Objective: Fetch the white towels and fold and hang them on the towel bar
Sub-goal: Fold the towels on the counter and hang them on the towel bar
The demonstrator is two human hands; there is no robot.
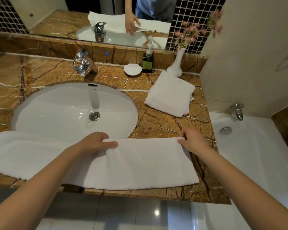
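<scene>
A long white terry towel (140, 163) is spread along the front of the brown veined marble counter (165, 123), overlapping the rim of the oval white ceramic basin (56, 105). Its far edge is gripped by the curled fingers of the left hand (95, 141), and its far right corner is pinched by the right hand (192, 140). A second folded white towel (170, 93) is laid further back.

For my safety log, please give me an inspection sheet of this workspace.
Surface: marble counter with sink.
Job's things: long towel spread along front edge, partly over sink; folded towel at right, near vase.
Clutter: dish, bottle, vase at back.
Grips: left hand pinches long towel's far edge; right hand pinches its far corner.
Cables: nothing seen.
Surroundings: tap, mirror, bathtub at right.
</scene>
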